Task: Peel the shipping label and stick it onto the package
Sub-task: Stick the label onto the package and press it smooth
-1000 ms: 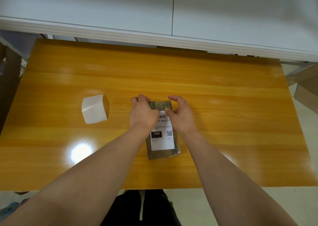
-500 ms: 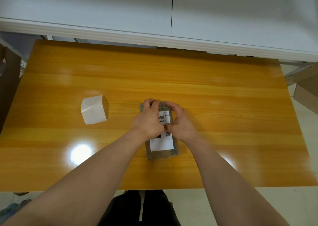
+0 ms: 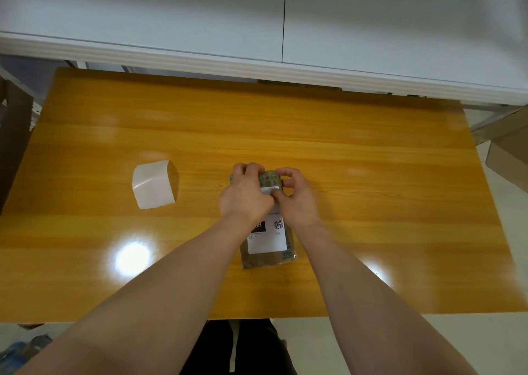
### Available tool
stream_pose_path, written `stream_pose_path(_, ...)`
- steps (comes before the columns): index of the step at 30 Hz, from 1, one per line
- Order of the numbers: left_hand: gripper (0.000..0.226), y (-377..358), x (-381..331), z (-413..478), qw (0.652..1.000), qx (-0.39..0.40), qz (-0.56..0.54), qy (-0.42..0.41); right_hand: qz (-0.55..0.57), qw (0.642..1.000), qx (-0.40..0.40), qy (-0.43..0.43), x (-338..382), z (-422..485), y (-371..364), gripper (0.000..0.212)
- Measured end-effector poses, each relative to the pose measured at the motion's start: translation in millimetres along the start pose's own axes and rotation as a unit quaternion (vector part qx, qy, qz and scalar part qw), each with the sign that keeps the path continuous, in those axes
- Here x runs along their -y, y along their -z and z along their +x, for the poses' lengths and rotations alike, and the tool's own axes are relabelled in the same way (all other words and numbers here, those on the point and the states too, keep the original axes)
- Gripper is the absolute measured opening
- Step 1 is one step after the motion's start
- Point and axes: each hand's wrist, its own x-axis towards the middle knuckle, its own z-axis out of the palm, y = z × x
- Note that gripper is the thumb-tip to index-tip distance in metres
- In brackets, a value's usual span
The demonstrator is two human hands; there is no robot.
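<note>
A small brown package (image 3: 268, 260) lies flat on the wooden table (image 3: 371, 203), its far end printed in green and blue. The white shipping label (image 3: 268, 243) with a QR code and a black block sits on top of it. My left hand (image 3: 245, 197) and my right hand (image 3: 297, 197) both rest on the far half of the package, fingers curled over its far edge and thumbs pressing on the label's upper part. The hands hide the label's top half.
A curled white backing sheet (image 3: 153, 187) lies on the table to the left of the package. Cardboard boxes (image 3: 505, 151) stand off the table's right edge. A white ledge runs behind the table's far edge.
Both hands slid down the label toward me half a second ago, then moved back up to the package's far end. The package and backing sheet stayed where they were.
</note>
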Motion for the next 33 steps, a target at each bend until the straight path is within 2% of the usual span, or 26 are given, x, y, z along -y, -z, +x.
stream_pose_path(12, 0.046, -0.2, -4.0, 5.4, 0.999, -0.019, -0.012, 0.022, 0.017, 1.000, -0.012, -0.013, 4.0, 5.1, 3.5, 0.019)
stream_pose_path(15, 0.043, -1.5, -2.2, 7.4, 0.999, -0.023, -0.017, 0.021, 0.021, 1.000, 0.007, 0.000, 5.3, 5.3, 8.0, 0.013)
stream_pose_path(21, 0.043, 6.9, 0.6, 9.1, 0.995, -0.048, -0.031, 0.077, -0.006, 0.999, 0.032, -0.008, 6.9, -6.6, 23.8, 0.031)
stream_pose_path(24, 0.042, 15.1, 4.2, 9.2, 0.993, -0.036, -0.019, 0.110, -0.021, 0.999, 0.032, -0.008, 6.5, -12.1, 26.4, 0.033)
stream_pose_path(27, 0.050, 20.6, 7.8, 13.7, 0.993, -0.024, 0.039, 0.110, -0.053, 0.997, 0.051, -0.012, 6.2, -14.9, 25.8, 0.039)
stream_pose_path(30, 0.068, 19.3, 8.1, 12.8, 0.997, -0.021, 0.069, 0.036, -0.110, 0.990, 0.086, -0.005, 2.3, -18.2, 22.7, 0.051)
stream_pose_path(33, 0.096, 13.4, 11.9, 6.1, 0.996, 0.050, 0.057, -0.042, -0.141, 0.984, 0.112, 0.011, 0.9, -22.4, 22.1, 0.063)
